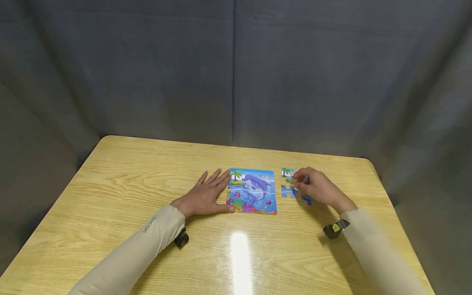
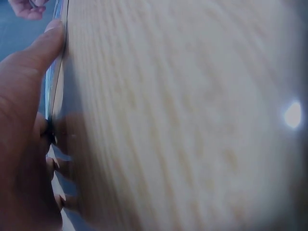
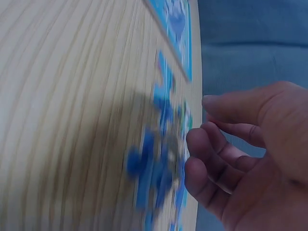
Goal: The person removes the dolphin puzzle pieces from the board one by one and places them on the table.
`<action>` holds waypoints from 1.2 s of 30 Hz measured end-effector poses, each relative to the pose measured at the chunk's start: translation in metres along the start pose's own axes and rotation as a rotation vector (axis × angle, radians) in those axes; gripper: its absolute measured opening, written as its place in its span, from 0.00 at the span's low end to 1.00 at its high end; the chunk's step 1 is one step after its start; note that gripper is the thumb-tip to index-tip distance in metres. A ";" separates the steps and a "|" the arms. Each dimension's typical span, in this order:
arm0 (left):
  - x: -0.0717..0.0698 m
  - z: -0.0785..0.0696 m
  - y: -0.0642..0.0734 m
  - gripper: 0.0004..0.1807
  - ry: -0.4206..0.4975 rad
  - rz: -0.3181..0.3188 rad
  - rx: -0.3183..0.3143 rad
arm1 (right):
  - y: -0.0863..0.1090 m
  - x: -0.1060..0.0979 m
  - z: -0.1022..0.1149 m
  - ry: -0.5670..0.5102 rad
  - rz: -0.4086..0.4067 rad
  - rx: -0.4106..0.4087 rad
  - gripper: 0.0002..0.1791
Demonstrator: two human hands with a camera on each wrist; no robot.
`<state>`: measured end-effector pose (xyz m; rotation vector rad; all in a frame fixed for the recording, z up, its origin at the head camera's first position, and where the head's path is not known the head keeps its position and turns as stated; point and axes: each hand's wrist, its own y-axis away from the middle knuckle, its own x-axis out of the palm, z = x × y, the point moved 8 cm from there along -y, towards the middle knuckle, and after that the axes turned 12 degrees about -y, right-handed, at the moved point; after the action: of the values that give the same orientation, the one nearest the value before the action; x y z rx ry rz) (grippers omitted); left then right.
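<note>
A square dolphin puzzle board [image 1: 254, 190] lies flat on the table. My left hand [image 1: 206, 196] rests spread beside it, fingertips and thumb at its left edge; the left wrist view shows the thumb [image 2: 45, 45] against that edge. To the right of the board, my right hand [image 1: 318, 188] hovers over several loose puzzle pieces, its fingers loosely bent. One piece has a palm tree [image 1: 286, 172], and a blue piece [image 1: 287, 191] lies nearer. In the right wrist view, thumb and fingers [image 3: 197, 144] show nothing between them, with blurred blue pieces [image 3: 147, 163] beyond.
The wooden table [image 1: 155, 168] has rounded far corners. Grey curtains [image 1: 177, 73] hang behind it and at both sides. A bright light reflection lies on the tabletop in front of the board.
</note>
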<state>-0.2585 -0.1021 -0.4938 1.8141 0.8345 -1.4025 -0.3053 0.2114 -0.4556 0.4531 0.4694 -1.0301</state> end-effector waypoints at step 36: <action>0.002 0.002 -0.001 0.59 0.012 0.022 -0.012 | -0.052 0.139 0.091 0.230 0.282 0.005 0.09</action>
<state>-0.2596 -0.1032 -0.4966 1.8189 0.8258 -1.3709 -0.2768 0.0396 -0.4678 0.6273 0.5891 -0.7100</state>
